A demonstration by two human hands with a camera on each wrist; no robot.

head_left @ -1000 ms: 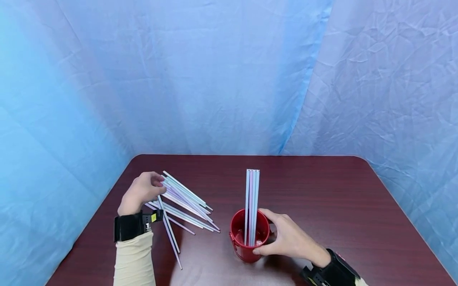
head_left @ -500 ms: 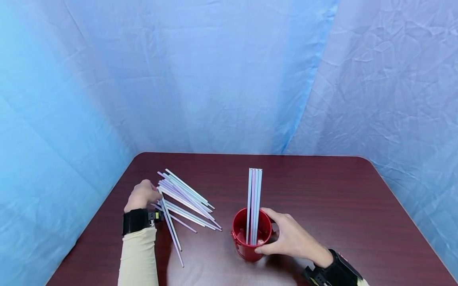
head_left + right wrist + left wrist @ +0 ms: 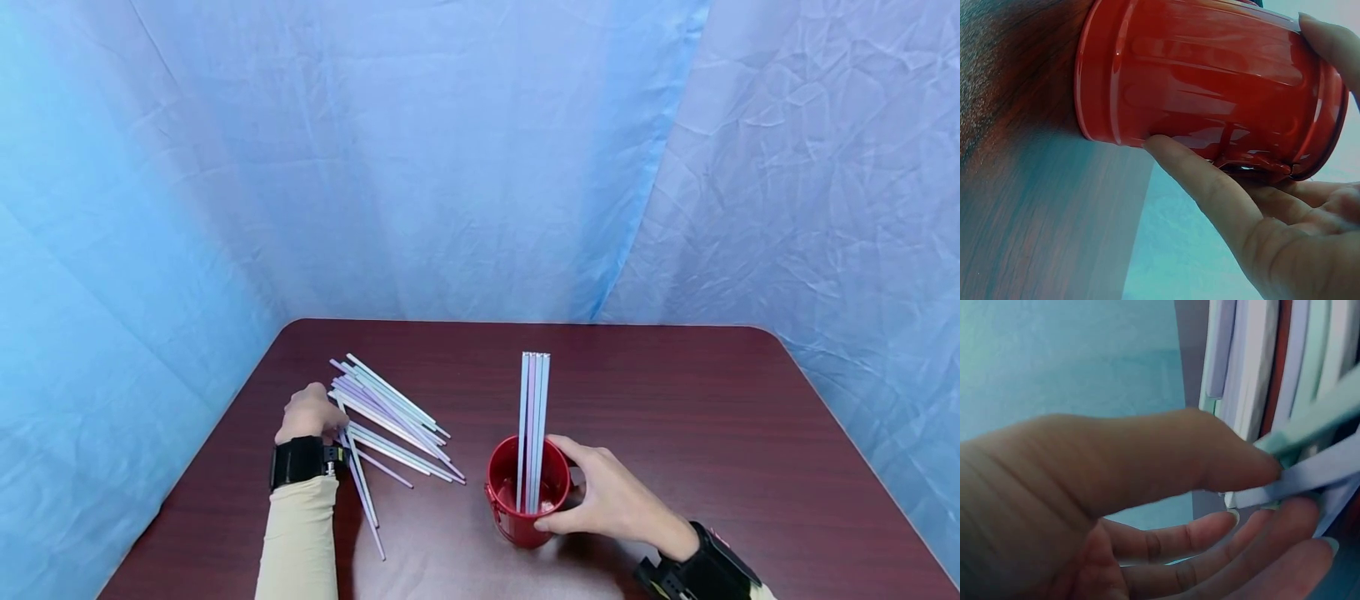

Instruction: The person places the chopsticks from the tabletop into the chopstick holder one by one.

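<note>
A loose pile of pastel sticks (image 3: 393,417) lies on the left of the dark red table (image 3: 675,400). My left hand (image 3: 328,419) sits at the pile's near left edge. In the left wrist view its thumb and fingers (image 3: 1260,495) pinch the end of a pale lilac stick (image 3: 1316,475). A red tin cup (image 3: 517,517) stands upright near the front middle, with three sticks (image 3: 532,408) standing in it. My right hand (image 3: 568,490) grips the cup from the right. The right wrist view shows thumb and fingers curled round the cup (image 3: 1166,62).
Wrinkled blue cloth (image 3: 480,167) hangs behind and on both sides of the table. The table's left edge (image 3: 217,433) runs close to my left hand. Bare tabletop stretches to the right of the cup and behind it.
My left hand has drawn back toward me along the pile's left side and closed on a stick. The right hand, the cup and its sticks have stayed put.
</note>
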